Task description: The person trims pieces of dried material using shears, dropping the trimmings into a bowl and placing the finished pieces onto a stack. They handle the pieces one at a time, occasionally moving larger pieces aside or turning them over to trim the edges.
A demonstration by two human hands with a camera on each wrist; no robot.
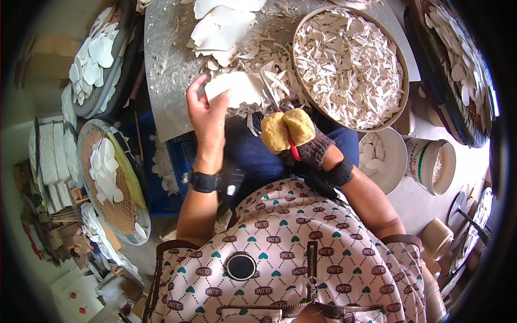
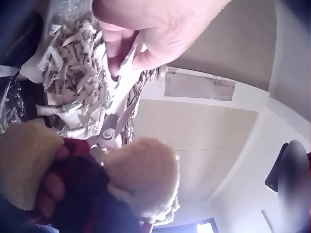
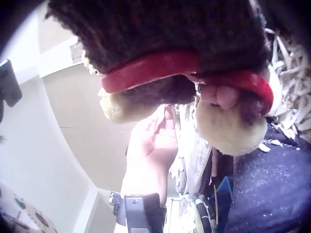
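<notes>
My left hand (image 1: 209, 121) pinches a flat, brittle-looking white sheet (image 1: 237, 89) between thumb and fingers. In a dark knitted glove, my right hand (image 1: 315, 148) grips red-handled scissors (image 1: 294, 151) whose loops are wrapped in thick yellow padding (image 1: 276, 133). The blades point away from my body and overlap the sheet's right end in the head view. The left wrist view has the scissors' pivot (image 2: 108, 135) just below the sheet (image 2: 127, 75), with the blades spread about its edge. Bare fingertips (image 3: 226, 97) show beside the red handle (image 3: 150, 70) in the right wrist view.
Larger white sheets (image 1: 223, 29) and loose trimmings lie on the metal table (image 1: 167, 70). A round tray (image 1: 297, 56) heaped with white strips stands at the right, above a white bucket (image 1: 397, 161). Round woven trays (image 1: 89, 167) and a blue crate (image 1: 175, 204) stand left.
</notes>
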